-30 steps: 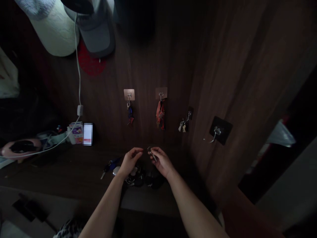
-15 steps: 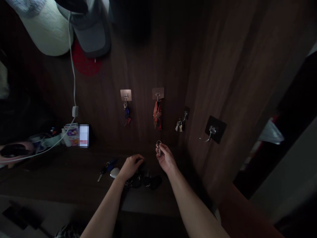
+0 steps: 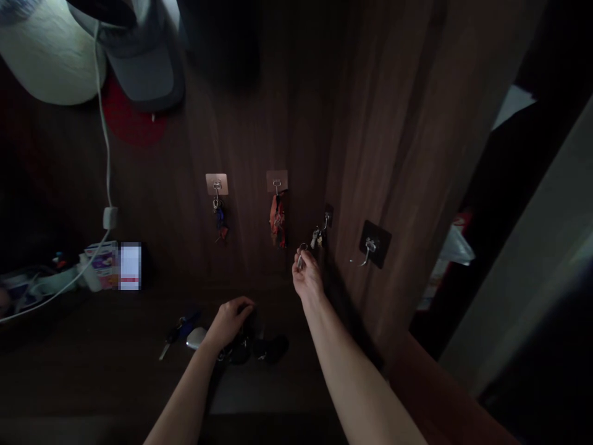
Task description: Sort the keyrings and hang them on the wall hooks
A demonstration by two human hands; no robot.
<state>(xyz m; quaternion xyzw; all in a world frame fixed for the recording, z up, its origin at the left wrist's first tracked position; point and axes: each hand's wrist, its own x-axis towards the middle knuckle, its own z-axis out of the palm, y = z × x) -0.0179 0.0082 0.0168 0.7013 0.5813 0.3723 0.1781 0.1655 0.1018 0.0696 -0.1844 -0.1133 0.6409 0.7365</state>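
Dark wood wall [image 3: 296,105] rises behind a dark desk [image 3: 88,334], seen from above at head height. Four hooks cross the wall in a row. Two copper-coloured plates [image 3: 216,183] [image 3: 277,181] carry a blue-tagged key bunch [image 3: 221,217] and a red-tagged key bunch [image 3: 278,219]. Further right, a small dark hook [image 3: 327,217] holds a few keys [image 3: 317,238], and a black plate [image 3: 374,243] bears a metal hook.

Since a moment ago, the right hand [image 3: 306,276] has risen from above the desk and moved toward the wall. It now sits just below and left of those few keys, not touching them. Its fingers [image 3: 301,262] are drawn narrow, pinching a small key ring [image 3: 302,248] with a slim metal key.

The left hand [image 3: 229,322] stays low over a pile of black key fobs [image 3: 271,349]. Its fingers are curled, but the hand and the dim light hide whether they grip anything. Just left of it lie a white oval fob [image 3: 196,337] and a blue-handled key [image 3: 178,330].

Shapes within the pile are hard to separate. Part of a box [image 3: 102,266] at left is blurred out, and two caps [image 3: 46,55] [image 3: 139,68] are cut off at the top.
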